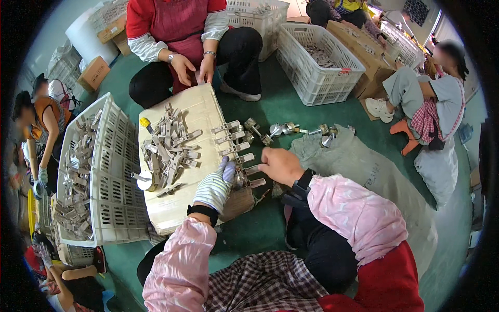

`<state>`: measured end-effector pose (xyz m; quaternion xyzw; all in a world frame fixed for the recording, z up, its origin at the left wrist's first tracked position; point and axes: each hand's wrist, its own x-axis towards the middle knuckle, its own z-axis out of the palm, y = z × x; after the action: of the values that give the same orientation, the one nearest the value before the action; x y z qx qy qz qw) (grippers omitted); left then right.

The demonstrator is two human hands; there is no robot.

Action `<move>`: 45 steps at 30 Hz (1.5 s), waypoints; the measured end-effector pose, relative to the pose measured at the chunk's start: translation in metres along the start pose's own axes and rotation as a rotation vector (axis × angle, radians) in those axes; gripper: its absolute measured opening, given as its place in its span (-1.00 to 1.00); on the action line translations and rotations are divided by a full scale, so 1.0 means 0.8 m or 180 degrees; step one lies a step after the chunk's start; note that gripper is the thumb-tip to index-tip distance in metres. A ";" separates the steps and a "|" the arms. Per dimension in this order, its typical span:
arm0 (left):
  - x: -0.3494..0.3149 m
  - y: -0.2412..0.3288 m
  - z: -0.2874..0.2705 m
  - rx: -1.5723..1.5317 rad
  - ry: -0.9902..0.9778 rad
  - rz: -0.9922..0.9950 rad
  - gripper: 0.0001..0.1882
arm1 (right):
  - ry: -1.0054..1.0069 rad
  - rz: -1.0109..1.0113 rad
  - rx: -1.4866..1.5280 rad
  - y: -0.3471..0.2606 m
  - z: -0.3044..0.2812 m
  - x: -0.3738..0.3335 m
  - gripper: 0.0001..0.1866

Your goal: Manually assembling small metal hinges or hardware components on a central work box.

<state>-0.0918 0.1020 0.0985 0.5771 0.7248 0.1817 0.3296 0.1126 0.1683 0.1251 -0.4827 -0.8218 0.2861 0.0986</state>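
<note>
A green floor carries the whole scene, with several people seated low around white crates and cardboard boxes. Nearest the camera, the person's own pink sleeves rise from the lower edge over a checked apron. The left hand, in a striped knit glove, rests on the near right corner of a cream-coloured board; its fingers are curled together against a shiny metal piece at the board's edge, though how firmly it grips cannot be told. The bare right hand, with a dark band at the wrist, sits just beside it, fingers drawn together and pointing left, fingertips touching one of the flat metal handle pieces lined up along the board's right edge.

On the middle of the board lies a loose pile of grey metal parts, with a small yellow-topped object near its far left corner. To the left stands a white plastic crate tipped toward the board and filled with similar parts. Just beyond the right hand, several polished round knobs lie on a grey sack. Farther off, a person in a red apron sits at the board's far end, both hands touching it. Another white crate stands behind.
</note>
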 end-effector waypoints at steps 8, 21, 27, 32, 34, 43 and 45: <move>0.016 -0.035 -0.001 0.1199 -0.0221 0.1150 -0.42 | 0.0367 -0.1621 0.0224 -0.050 0.019 -0.003 -0.39; 0.009 -0.035 0.001 -0.1976 0.0228 -0.0105 -0.30 | 0.0172 -0.1655 -0.0271 -0.048 0.035 0.010 -0.48; -0.013 -0.044 -0.046 -0.0589 0.0266 0.0238 -0.34 | 0.0009 -0.1567 -0.0216 -0.050 0.036 0.021 -0.49; -0.025 -0.037 -0.090 0.0443 -0.0616 0.0638 -0.49 | -0.0317 -0.1199 -0.0232 -0.061 0.023 0.033 -0.46; -0.018 -0.043 -0.084 0.0775 -0.0712 0.0852 -0.60 | -0.0344 -0.1187 -0.0044 -0.063 0.022 0.040 -0.49; 0.000 -0.048 -0.078 0.1110 -0.0311 0.1144 -0.78 | -0.1101 -0.0735 0.0527 -0.038 0.019 0.089 -0.52; 0.004 -0.051 -0.076 0.1112 -0.0111 0.1231 -0.77 | -0.1412 -0.0540 0.0814 -0.032 0.021 0.102 -0.52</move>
<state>-0.1632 0.1009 0.1148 0.7562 0.6156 0.1034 0.1965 0.0448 0.2216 0.1161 -0.3213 -0.8180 0.4771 -0.0001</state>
